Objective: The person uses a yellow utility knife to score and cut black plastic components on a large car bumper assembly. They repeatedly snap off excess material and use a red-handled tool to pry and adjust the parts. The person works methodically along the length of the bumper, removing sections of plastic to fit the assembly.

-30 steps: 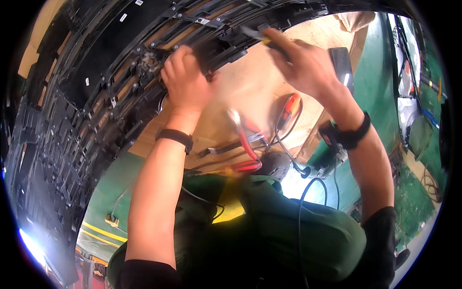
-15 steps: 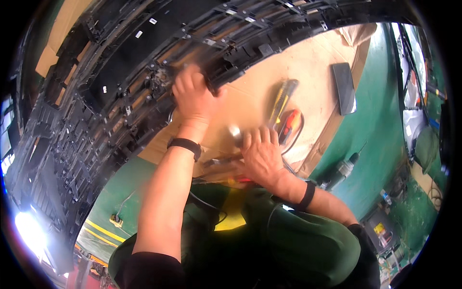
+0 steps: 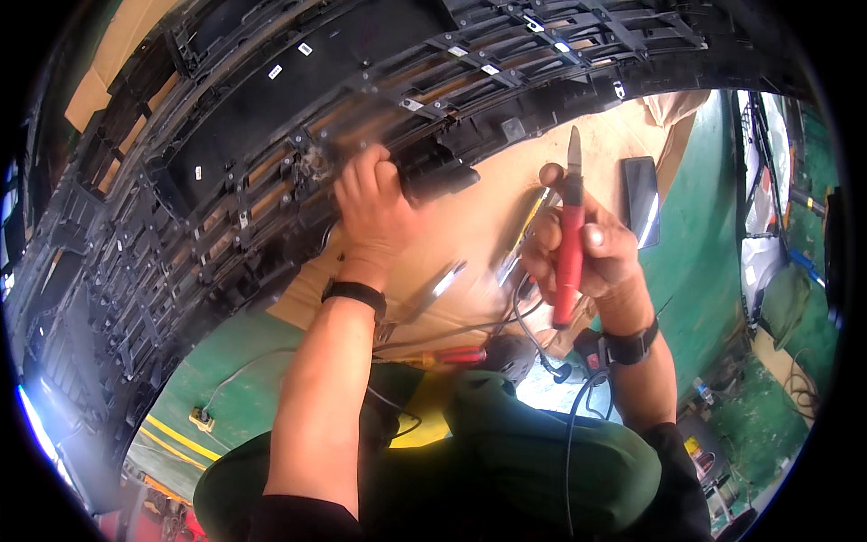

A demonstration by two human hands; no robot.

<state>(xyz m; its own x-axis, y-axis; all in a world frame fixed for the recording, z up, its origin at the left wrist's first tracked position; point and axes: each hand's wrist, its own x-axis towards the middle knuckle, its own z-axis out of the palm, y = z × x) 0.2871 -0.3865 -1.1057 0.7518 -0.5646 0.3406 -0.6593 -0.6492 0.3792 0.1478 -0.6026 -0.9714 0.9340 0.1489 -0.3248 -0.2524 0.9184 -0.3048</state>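
My right hand (image 3: pixel 596 248) is raised over the cardboard, closed around the red handle of a knife (image 3: pixel 570 257). Its short metal blade points away from me, toward the large black plastic grille panel (image 3: pixel 334 99). At the panel's near edge, my left hand (image 3: pixel 370 212) has its fingers curled over the rim, beside a protruding black tab (image 3: pixel 452 183). A hazy blur covers the lattice just beyond those fingertips. Partly behind my right hand lies a yellow-and-grey tool (image 3: pixel 526 226). A shiny metal tool (image 3: pixel 438 289) rests on the cardboard (image 3: pixel 488 203) between my forearms.
A dark phone (image 3: pixel 640 203) lies at the cardboard's right side. Close to my legs are a red-handled tool (image 3: pixel 454 355) and loose black cables (image 3: pixel 533 316). The green floor (image 3: pixel 700 253) extends to the right, and a yellow plug socket (image 3: pixel 201 418) lies at lower left.
My right hand has lifted off the cardboard, moving right with the red knife now in it. My left hand stays at the panel's edge. The view has shifted slightly.
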